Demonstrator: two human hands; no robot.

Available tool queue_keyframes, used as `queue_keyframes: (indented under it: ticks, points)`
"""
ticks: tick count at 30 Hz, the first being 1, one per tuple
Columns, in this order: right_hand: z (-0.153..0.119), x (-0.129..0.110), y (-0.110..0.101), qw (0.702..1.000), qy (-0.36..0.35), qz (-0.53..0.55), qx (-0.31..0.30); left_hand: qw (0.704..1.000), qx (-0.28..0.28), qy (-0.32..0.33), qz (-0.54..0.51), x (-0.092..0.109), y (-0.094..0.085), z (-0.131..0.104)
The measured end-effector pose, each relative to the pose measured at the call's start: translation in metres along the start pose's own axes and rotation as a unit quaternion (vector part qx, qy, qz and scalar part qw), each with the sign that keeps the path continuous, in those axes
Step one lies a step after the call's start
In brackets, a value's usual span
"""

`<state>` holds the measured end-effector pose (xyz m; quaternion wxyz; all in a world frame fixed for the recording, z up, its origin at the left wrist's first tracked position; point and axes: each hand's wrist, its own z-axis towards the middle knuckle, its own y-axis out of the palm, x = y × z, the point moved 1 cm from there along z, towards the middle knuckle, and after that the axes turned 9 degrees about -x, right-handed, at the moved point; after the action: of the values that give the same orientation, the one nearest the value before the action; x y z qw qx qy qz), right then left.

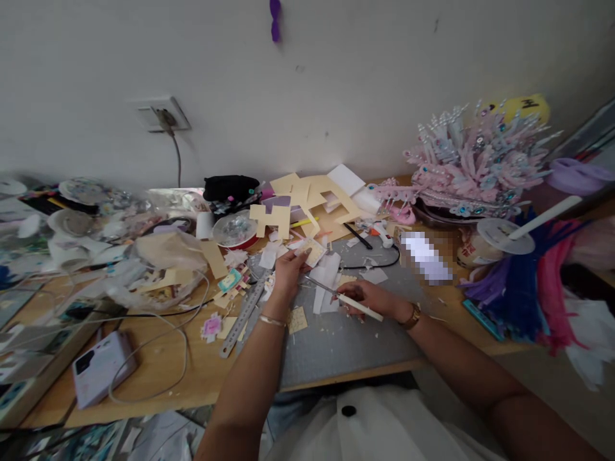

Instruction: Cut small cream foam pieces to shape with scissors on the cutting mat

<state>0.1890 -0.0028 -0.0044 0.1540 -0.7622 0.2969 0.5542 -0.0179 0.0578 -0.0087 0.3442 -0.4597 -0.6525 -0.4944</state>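
Over the grey cutting mat (pixel 346 358), my left hand (pixel 289 272) pinches a small cream card piece (pixel 314 253) with a pale pattern on it. My right hand (pixel 368 298) is closed round a slim tool with a cream handle (pixel 361 307). Its thin metal end points left, close to my left fingers; whether it touches the card I cannot tell. White paper strips (pixel 327 278) lie on the mat between the hands. Near my left wrist rests a patterned cream square (pixel 297 319). A steel ruler (pixel 245 314) lies left of that forearm.
Cut cream card sheets (pixel 336 198) lie at the back, beside a glue gun (pixel 382 234) and black pen (pixel 358 235). Pink jewelled crowns (pixel 475 166) and a lidded cup (pixel 494 240) stand right. Cables, a plastic bag (pixel 168 269) and a lilac box (pixel 103 368) occupy the left.
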Motion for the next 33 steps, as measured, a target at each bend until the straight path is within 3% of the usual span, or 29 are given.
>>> queue_keyframes:
  ticks: [3, 7, 14, 22, 28, 33]
  points:
    - [-0.008, -0.008, 0.0, 0.983, -0.04, -0.173, 0.051, 1.0, 0.005, -0.002, -0.001, -0.001, -0.002, 0.002]
    - [-0.019, -0.017, -0.003, 0.903, -0.05, -0.399, 0.15, 1.0, 0.007, 0.006, -0.002, -0.003, -0.005, 0.003]
    - [-0.019, -0.011, -0.01, 0.832, -0.04, -0.509, 0.218, 1.0, 0.006, -0.001, -0.026, 0.001, -0.001, 0.0]
    - [-0.016, -0.005, -0.012, 0.821, -0.064, -0.523, 0.221, 1.0, 0.011, 0.011, -0.015, -0.001, -0.002, 0.001]
    - [-0.015, -0.007, -0.012, 0.834, -0.09, -0.509, 0.194, 1.0, 0.005, 0.009, -0.013, -0.003, -0.003, 0.002]
    - [-0.023, -0.009, -0.009, 0.849, -0.039, -0.489, 0.197, 1.0, 0.012, 0.001, -0.016, -0.003, -0.003, 0.002]
